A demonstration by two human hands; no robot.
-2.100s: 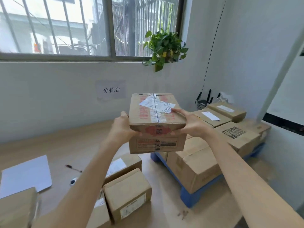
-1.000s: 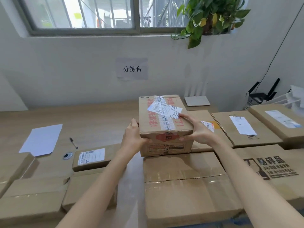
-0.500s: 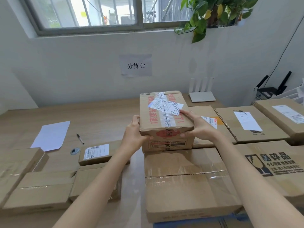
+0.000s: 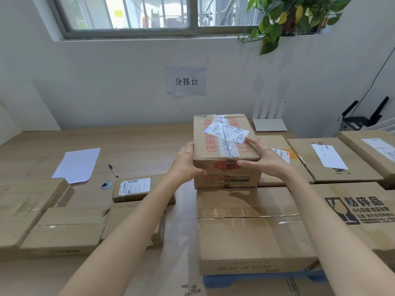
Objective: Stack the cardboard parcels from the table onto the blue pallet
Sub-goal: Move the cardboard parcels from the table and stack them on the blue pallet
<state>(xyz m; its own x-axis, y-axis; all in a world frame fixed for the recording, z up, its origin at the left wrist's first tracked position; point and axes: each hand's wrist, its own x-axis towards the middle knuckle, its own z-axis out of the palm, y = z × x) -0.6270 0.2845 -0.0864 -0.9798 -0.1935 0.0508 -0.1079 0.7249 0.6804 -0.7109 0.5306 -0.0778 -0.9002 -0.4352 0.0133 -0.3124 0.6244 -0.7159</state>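
Note:
A small cardboard parcel [image 4: 215,146] with red print, clear tape and a white label sits on the parcels stacked on the blue pallet [image 4: 265,278]. My left hand [image 4: 186,163] grips its left front corner. My right hand [image 4: 260,157] lies on its top right and front edge, thumb on the front face. Below it lies a large taped parcel [image 4: 250,227]. To the right are a parcel with a fragile mark [image 4: 361,212] and flat parcels with white labels [image 4: 329,159].
On the wooden table [image 4: 132,146] at left lie several parcels [image 4: 68,227], a labelled one [image 4: 136,186], a white sheet [image 4: 78,163], a pen [image 4: 113,167] and a tape roll [image 4: 106,185]. A white router [image 4: 269,124] stands by the wall. A plant [image 4: 288,16] hangs above.
The parcel I carried has come down onto the pallet stack behind the large taped parcel. Both hands stay on it; the view has moved closer.

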